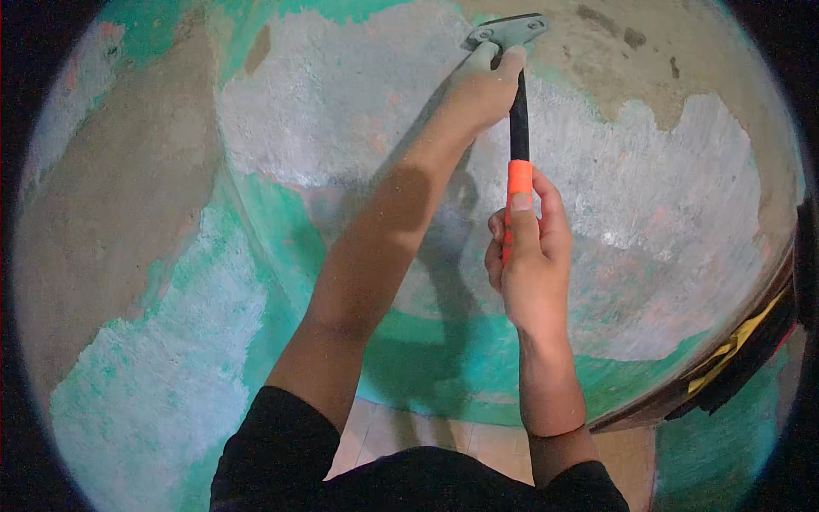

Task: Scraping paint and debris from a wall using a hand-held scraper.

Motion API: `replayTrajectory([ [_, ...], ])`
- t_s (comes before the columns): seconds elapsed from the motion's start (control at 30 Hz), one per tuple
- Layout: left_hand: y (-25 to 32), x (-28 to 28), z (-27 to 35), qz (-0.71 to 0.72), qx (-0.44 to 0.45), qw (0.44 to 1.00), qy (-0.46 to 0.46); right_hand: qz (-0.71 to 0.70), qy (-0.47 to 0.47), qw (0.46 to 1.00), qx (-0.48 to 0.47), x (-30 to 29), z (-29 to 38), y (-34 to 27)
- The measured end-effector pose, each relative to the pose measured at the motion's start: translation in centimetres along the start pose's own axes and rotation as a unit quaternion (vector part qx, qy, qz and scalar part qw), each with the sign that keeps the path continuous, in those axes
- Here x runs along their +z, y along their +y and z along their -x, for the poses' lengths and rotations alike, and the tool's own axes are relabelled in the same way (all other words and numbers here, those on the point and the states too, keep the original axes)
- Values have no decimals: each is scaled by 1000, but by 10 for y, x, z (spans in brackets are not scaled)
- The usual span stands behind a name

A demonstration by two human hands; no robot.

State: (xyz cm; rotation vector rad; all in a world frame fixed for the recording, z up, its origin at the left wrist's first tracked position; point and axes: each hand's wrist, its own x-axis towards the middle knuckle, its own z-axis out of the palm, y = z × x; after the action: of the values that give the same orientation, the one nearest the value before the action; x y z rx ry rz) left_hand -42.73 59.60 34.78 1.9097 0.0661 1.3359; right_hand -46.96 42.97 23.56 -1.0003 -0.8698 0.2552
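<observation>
Both my hands are on a long-handled paint scraper (519,128) in front of a wall of peeling paint (358,115). My right hand (536,256) grips the orange-wrapped lower end of its black handle. Up at the neck, just below the wide metal scraper head (505,33), my left hand (489,86) pinches with thumb and fingers. Two screws show on the head, and a thin dark blade runs along its upper edge. Whether that blade touches the wall I cannot tell.
Pale grey patches, green paint (281,217) and bare brown plaster (121,192) cover the wall. A corner line runs down at the left. Below lies a tiled floor (505,441). At the right edge, a dark ledge holds yellow and black material (736,345).
</observation>
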Motion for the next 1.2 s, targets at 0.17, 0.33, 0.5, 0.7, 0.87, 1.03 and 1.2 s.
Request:
replayTrajectory([
  [0.17,-16,7,4,-51,-5,999,17,9,13,1000,7,-5,7,6],
  [0.33,7,-3,-6,-31,2,1000,-5,21,15,999,-23,6,-5,4],
  [0.5,-13,5,0,-33,-1,999,1,-13,22,1000,12,-3,8,6],
  [0.7,-1,1,-20,-40,31,999,2,-10,15,1000,-5,4,-2,-12],
  [0.87,-20,2,-12,-118,62,990,53,12,13,1000,4,1,9,-4],
  [1.03,8,-3,-9,-35,-12,999,-18,-13,10,1000,9,2,0,-13],
  [1.2,-5,-4,-1,-82,10,996,23,27,3,1000,-13,-1,5,-3],
])
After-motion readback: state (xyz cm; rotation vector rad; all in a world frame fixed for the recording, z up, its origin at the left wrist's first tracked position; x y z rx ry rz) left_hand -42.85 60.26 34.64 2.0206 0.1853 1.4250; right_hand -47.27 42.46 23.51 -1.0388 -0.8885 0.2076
